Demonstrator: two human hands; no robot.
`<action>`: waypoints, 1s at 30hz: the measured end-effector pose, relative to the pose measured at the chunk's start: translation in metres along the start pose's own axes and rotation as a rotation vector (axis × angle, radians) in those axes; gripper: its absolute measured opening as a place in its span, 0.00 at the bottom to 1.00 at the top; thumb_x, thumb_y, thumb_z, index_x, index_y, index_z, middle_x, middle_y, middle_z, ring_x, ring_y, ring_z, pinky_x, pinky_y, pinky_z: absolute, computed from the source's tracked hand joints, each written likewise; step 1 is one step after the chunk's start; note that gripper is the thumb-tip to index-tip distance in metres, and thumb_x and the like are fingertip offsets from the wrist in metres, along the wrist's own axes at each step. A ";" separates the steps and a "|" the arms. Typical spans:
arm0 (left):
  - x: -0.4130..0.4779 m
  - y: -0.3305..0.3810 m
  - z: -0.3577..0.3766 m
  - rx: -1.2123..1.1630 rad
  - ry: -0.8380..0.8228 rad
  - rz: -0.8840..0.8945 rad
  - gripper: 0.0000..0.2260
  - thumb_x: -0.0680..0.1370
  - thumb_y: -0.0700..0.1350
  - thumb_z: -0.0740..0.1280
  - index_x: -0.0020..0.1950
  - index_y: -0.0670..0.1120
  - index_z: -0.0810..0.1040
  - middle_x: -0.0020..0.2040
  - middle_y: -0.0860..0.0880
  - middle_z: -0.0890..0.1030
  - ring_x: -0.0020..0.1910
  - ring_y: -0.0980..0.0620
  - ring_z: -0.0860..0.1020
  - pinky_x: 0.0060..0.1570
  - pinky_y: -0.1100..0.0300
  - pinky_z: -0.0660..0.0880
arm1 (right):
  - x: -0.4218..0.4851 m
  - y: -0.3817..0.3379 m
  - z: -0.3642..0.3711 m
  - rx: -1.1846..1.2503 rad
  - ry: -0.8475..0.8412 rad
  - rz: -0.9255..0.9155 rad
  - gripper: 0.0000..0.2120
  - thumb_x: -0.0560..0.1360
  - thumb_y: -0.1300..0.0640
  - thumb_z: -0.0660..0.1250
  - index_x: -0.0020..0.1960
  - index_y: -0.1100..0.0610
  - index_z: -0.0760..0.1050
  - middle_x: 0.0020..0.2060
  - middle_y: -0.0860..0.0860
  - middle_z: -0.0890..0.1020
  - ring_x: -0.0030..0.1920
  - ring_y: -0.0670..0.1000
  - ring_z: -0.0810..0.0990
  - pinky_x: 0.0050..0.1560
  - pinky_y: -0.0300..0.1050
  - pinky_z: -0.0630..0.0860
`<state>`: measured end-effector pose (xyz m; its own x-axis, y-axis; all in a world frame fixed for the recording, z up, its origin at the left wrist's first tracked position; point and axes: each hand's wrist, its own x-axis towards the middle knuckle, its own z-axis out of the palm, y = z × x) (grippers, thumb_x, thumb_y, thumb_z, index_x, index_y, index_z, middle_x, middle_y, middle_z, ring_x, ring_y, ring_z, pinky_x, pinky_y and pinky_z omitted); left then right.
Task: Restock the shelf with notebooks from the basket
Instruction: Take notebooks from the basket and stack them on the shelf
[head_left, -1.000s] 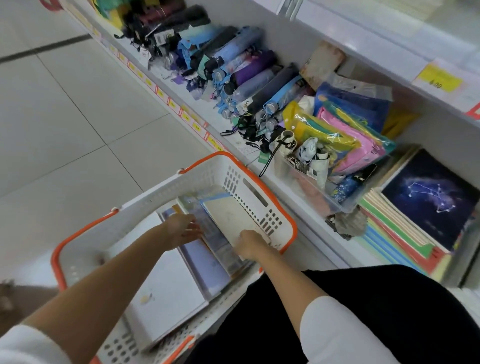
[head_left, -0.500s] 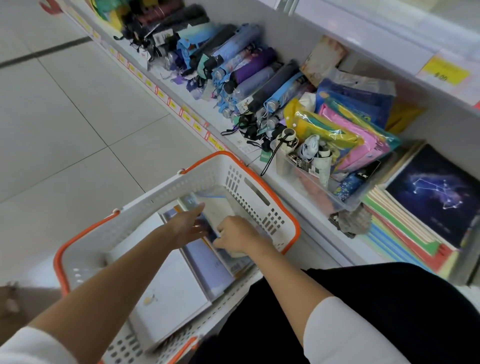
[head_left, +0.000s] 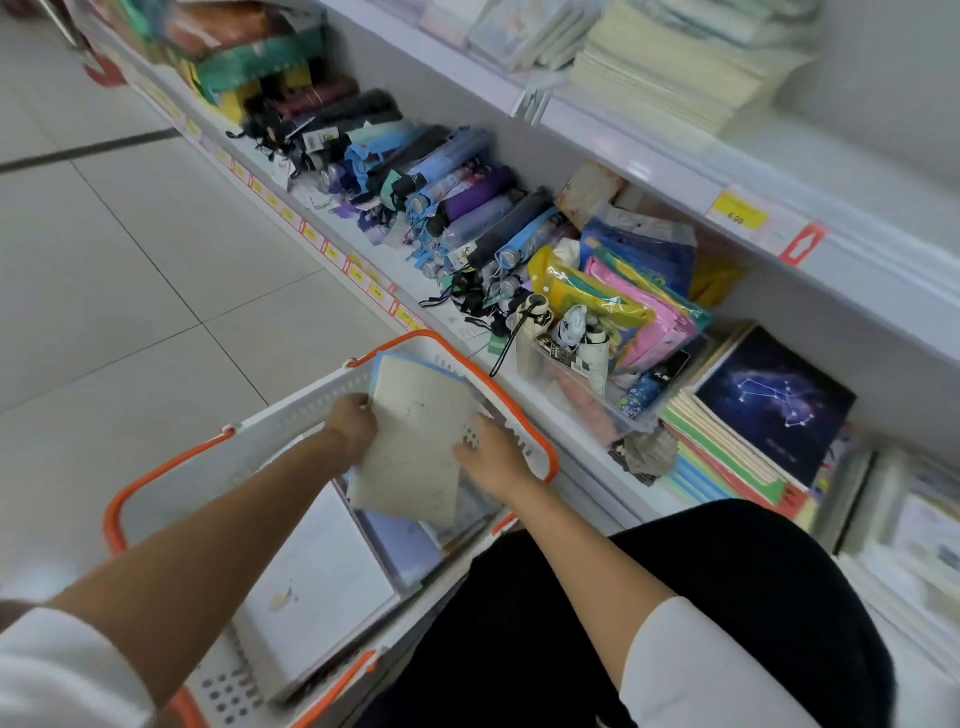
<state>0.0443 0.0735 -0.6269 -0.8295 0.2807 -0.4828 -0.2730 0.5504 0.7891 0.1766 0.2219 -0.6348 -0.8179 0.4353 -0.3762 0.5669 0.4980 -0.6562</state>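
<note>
Pickup step: notebook (head_left: 415, 441) held over basket (head_left: 291, 415), fingers of left hand (head_left: 353, 431) and right hand (head_left: 493, 460) curled round its edges. Next: carry to shelf (head_left: 582, 441), lay on stack (head_left: 727, 457).

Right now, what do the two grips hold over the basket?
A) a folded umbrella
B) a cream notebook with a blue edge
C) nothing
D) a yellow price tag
B: the left grip and the right grip hold the cream notebook by its side edges, tilted over the basket.
</note>
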 end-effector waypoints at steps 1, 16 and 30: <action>-0.002 0.008 -0.002 -0.002 0.017 0.023 0.16 0.79 0.34 0.55 0.64 0.37 0.75 0.60 0.35 0.78 0.54 0.39 0.78 0.58 0.46 0.75 | 0.001 0.005 -0.006 0.056 0.030 0.054 0.28 0.72 0.48 0.63 0.70 0.52 0.68 0.61 0.50 0.77 0.61 0.54 0.75 0.62 0.52 0.73; -0.106 0.167 0.050 -0.302 -0.195 0.341 0.20 0.81 0.36 0.51 0.67 0.50 0.73 0.62 0.44 0.78 0.59 0.41 0.77 0.60 0.41 0.74 | -0.094 -0.019 -0.153 0.535 0.430 -0.048 0.17 0.75 0.65 0.64 0.63 0.59 0.68 0.56 0.53 0.78 0.53 0.50 0.76 0.48 0.42 0.75; -0.240 0.327 0.199 0.025 -0.594 0.957 0.28 0.78 0.34 0.62 0.75 0.47 0.58 0.63 0.50 0.70 0.63 0.45 0.73 0.60 0.51 0.73 | -0.239 0.033 -0.364 0.649 1.163 -0.170 0.15 0.75 0.68 0.63 0.61 0.60 0.72 0.50 0.50 0.78 0.46 0.44 0.77 0.42 0.31 0.73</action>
<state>0.2513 0.3428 -0.3287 -0.3271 0.9219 0.2076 0.3669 -0.0786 0.9269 0.4261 0.4076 -0.3284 -0.1314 0.9454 0.2982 0.0531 0.3071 -0.9502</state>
